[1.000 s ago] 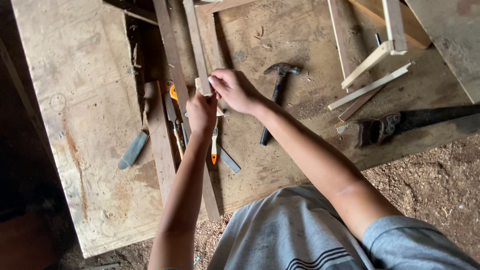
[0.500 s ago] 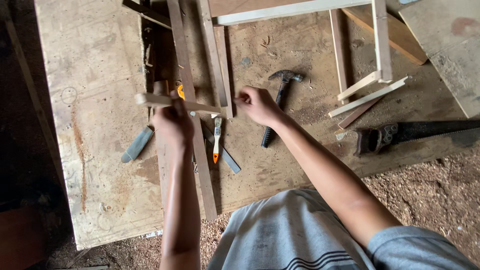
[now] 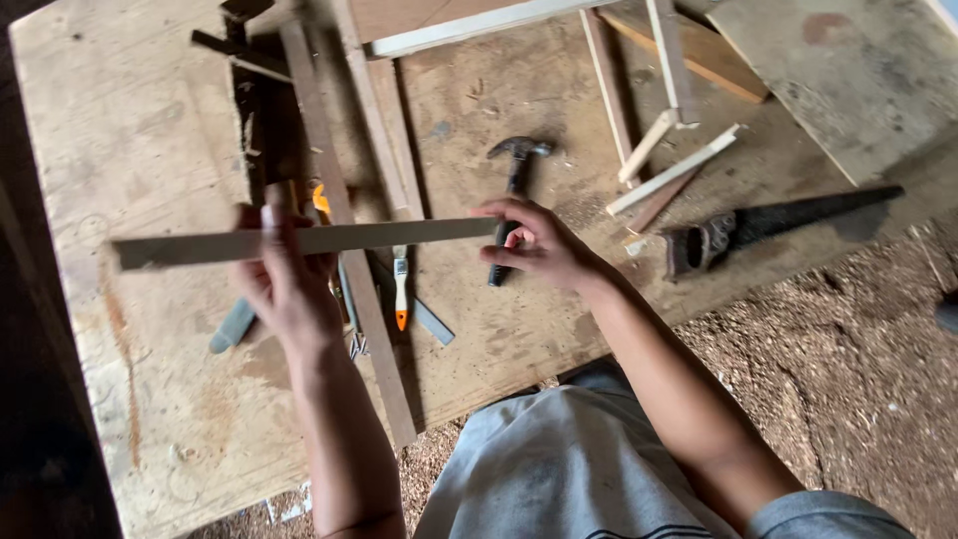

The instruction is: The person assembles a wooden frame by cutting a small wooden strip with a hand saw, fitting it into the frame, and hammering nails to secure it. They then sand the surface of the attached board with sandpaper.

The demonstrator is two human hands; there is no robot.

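— What's the surface like, seen from the head camera?

— A worn plywood board (image 3: 130, 150), stained and scratched, laid over ground covered in sawdust (image 3: 858, 399). Another board (image 3: 858, 70) lies at the top right. To the left of the plywood it is dark.

— What lies on it?

— A hammer (image 3: 511, 200) near the middle, head away from the person. A saw (image 3: 778, 225) to the right, blade pointing right. Loose pale sticks (image 3: 669, 170) between them. A long batten (image 3: 344, 230) runs down the board, and a small brush (image 3: 400, 289) with an orange tip lies just beside it.

— And the strip?

— A thin wood strip (image 3: 299, 242) held level above the board, crosswise over the batten. The left hand (image 3: 289, 289) has its fingers (image 3: 271, 222) closed on it partway along, so one end sticks out well to the left. The right hand (image 3: 544, 248) meets the other end — its fingertips (image 3: 499, 212) pinch that end, with the hammer's handle just behind them.
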